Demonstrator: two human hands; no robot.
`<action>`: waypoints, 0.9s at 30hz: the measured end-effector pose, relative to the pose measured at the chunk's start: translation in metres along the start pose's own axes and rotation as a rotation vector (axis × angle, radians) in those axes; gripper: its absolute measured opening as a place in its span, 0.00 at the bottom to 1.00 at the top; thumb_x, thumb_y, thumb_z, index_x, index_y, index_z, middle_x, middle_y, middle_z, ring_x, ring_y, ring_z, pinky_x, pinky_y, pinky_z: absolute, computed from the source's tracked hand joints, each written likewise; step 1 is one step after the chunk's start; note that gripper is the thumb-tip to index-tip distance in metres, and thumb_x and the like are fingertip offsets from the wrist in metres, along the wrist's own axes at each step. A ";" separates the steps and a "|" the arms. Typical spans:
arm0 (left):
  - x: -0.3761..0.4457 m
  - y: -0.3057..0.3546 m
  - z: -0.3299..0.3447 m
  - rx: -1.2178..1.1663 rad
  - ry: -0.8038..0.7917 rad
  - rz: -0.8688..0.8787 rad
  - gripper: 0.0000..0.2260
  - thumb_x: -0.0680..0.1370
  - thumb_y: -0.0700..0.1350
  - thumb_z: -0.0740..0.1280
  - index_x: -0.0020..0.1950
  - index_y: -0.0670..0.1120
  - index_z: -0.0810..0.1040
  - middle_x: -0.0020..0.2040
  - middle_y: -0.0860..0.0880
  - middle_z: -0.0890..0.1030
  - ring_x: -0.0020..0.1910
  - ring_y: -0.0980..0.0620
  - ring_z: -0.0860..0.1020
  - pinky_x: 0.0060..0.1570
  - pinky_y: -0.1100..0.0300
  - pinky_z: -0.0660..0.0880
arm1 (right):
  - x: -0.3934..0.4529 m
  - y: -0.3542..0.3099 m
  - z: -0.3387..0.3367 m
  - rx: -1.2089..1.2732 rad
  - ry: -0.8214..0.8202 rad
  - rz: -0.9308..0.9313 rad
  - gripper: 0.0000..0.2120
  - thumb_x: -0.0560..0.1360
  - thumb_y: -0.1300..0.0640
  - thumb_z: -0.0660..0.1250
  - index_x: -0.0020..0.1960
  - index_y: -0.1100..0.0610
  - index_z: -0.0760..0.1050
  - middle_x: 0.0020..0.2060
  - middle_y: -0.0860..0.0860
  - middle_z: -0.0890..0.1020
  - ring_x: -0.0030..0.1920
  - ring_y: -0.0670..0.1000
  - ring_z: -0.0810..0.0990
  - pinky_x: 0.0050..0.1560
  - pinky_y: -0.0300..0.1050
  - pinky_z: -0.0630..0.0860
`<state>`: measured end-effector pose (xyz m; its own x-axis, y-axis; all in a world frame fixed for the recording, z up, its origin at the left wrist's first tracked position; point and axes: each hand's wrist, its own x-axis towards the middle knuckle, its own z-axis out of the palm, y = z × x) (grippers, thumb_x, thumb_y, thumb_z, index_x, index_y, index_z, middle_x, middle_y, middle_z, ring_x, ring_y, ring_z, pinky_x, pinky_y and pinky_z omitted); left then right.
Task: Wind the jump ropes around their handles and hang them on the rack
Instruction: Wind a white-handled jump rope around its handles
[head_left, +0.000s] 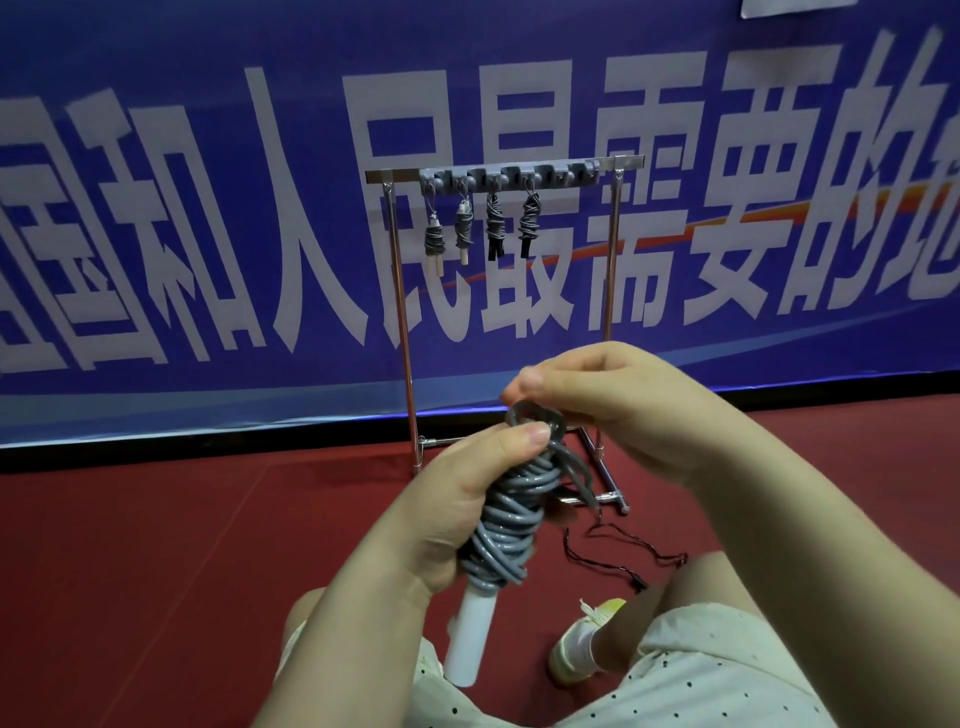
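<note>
Lap: pale dotted shorts (701, 670) and a white-and-yellow shoe (582, 644) at the bottom edge; the person sits on the dark red floor (156, 571).
Left hand: left hand (457, 509) wraps round the bundle, thumb pressed near the top coil.
Bundle: grey plastic jump rope (506, 525) wound in loose turns around white cylindrical handles (470, 639), whose lower ends poke out below the fist.
Right hand: right hand (608, 410) pinches the top loop of the grey rope between thumb and fingers, just above the left thumb.
Floor behind: thin black cord (623, 551) lies slack near the rack's foot.
Rack: chrome tube rack (408, 332) with a grey hook bar (514, 175) stands well apart, in front of a blue banner with white lettering (208, 208).
Hung: four wound ropes (480, 226) on the left hooks; hooks to the right look free.
Stage: judged to be securing the tail before hanging.
Risk: coils look loose; if the pinch slips or the tail is not tucked, turns may spring off the handles.
Risk: black cord could snag a foot while reaching.
</note>
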<state>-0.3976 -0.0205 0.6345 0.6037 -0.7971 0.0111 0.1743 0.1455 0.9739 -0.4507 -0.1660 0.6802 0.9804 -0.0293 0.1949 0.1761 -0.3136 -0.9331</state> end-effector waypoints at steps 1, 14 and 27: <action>0.001 0.000 0.000 0.000 -0.009 -0.002 0.22 0.61 0.54 0.72 0.46 0.39 0.78 0.39 0.39 0.76 0.32 0.45 0.76 0.26 0.61 0.73 | 0.001 0.001 0.000 0.025 -0.018 0.006 0.17 0.66 0.48 0.69 0.43 0.62 0.82 0.40 0.54 0.84 0.45 0.49 0.82 0.58 0.48 0.75; 0.003 -0.005 -0.002 0.050 -0.077 -0.080 0.10 0.65 0.53 0.70 0.36 0.46 0.82 0.39 0.38 0.79 0.32 0.44 0.80 0.25 0.63 0.71 | 0.007 0.003 0.001 -0.078 0.147 -0.049 0.10 0.75 0.56 0.68 0.36 0.56 0.79 0.36 0.45 0.81 0.39 0.44 0.78 0.53 0.45 0.74; 0.028 -0.006 -0.006 -0.181 -0.118 -0.142 0.14 0.63 0.56 0.70 0.37 0.46 0.82 0.37 0.45 0.81 0.30 0.45 0.81 0.22 0.62 0.74 | 0.032 0.023 -0.027 0.007 -0.037 0.069 0.17 0.67 0.41 0.67 0.39 0.55 0.83 0.39 0.46 0.84 0.49 0.47 0.79 0.68 0.61 0.65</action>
<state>-0.3771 -0.0396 0.6270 0.4697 -0.8786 -0.0860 0.3939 0.1214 0.9111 -0.4179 -0.1993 0.6731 0.9929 -0.0155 0.1183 0.1080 -0.3054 -0.9461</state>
